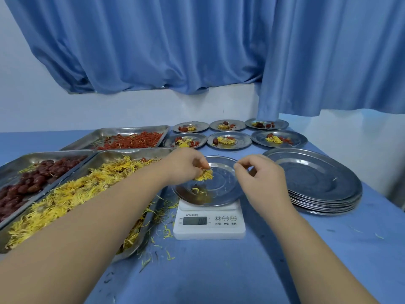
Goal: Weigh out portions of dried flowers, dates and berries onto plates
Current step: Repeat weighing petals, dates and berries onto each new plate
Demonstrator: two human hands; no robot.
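A steel plate (221, 189) stands on a white digital scale (209, 222) in the middle of the blue table. My left hand (186, 165) holds a tuft of yellow dried flowers (205, 174) just above the plate's left side. My right hand (258, 174) hovers over the plate's right rim with thumb and forefinger pinched; what it pinches is too small to tell. To the left lie three steel trays: yellow dried flowers (72, 194), dark red dates (28, 181) and red berries (133, 140).
Several filled small plates (229, 140) stand in two rows at the back. A stack of empty steel plates (315, 183) sits right of the scale. Loose petals (162, 233) litter the table by the flower tray. Blue curtains hang behind, against the wall.
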